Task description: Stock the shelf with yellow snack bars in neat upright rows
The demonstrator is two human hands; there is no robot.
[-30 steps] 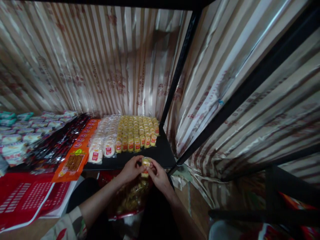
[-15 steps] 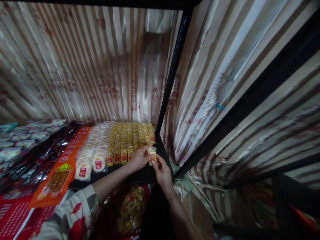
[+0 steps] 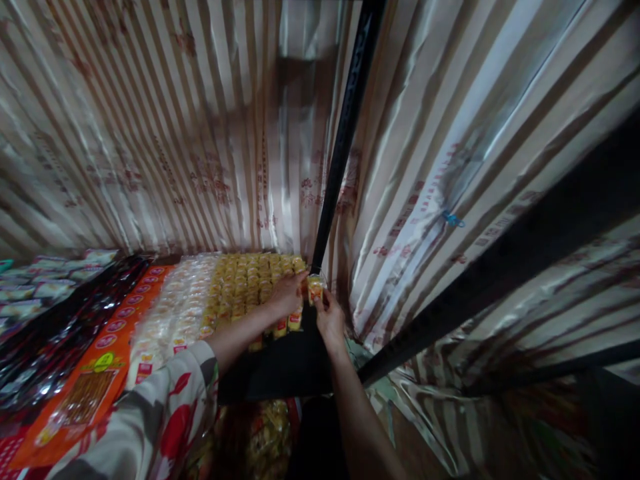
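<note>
My right hand (image 3: 330, 323) pinches a small yellow snack packet (image 3: 315, 289) with a red and white label, upright between thumb and fingers at the back right corner of the black shelf (image 3: 280, 370). Beside it, my left hand (image 3: 291, 295) reaches over the rows of yellow packets (image 3: 237, 283), its fingers stretched out towards the held packet. Whether those fingertips touch the packet is too dim and blurred to tell. The left forearm and hand cover part of the front rows.
White-wrapped snack packets (image 3: 177, 300) stand in rows left of the yellow ones. Further left lie orange snack bags (image 3: 113, 333) and shiny dark packets (image 3: 65, 333). A black shelf post (image 3: 345, 133) rises behind my hands, before striped sheeting (image 3: 225, 120).
Both hands have moved to the shelf's back right corner with the packet. The left hand has let go of the packet and shifted left of it. The view has tilted slightly.
</note>
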